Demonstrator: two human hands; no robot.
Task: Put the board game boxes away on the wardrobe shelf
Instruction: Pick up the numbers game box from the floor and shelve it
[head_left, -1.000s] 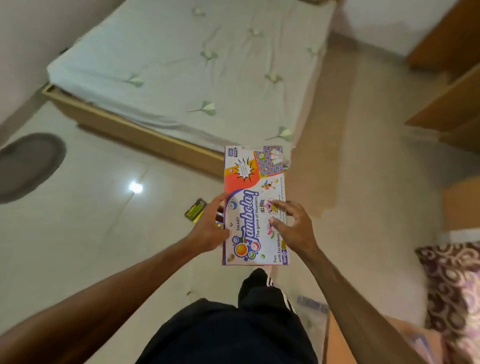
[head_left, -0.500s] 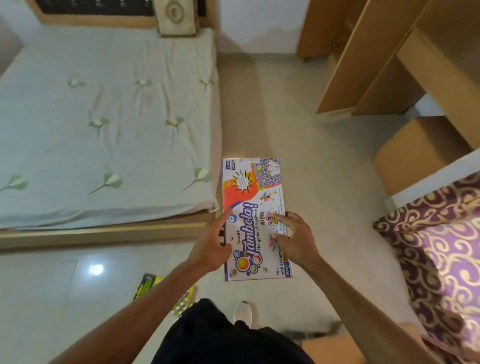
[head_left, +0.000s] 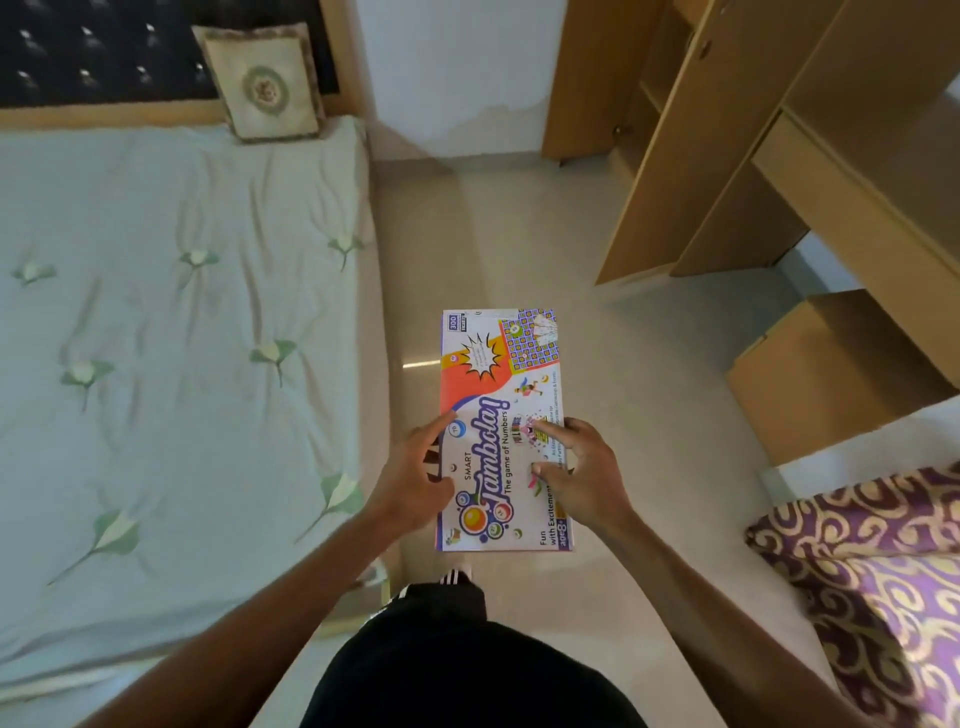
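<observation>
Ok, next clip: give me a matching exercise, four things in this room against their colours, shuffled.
Things:
1. game box
2. cushion
3. blanket
4. wardrobe

Colours:
A. purple and gold
B. light brown wood
C. cream with a round motif
D. white, orange and blue print

Pairs: 1-D, 2-C, 3-A, 4-B

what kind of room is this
Most likely a bedroom: a bed with a pale sheet, a cushion propped at its head, and an open wooden wardrobe on the right.
</observation>
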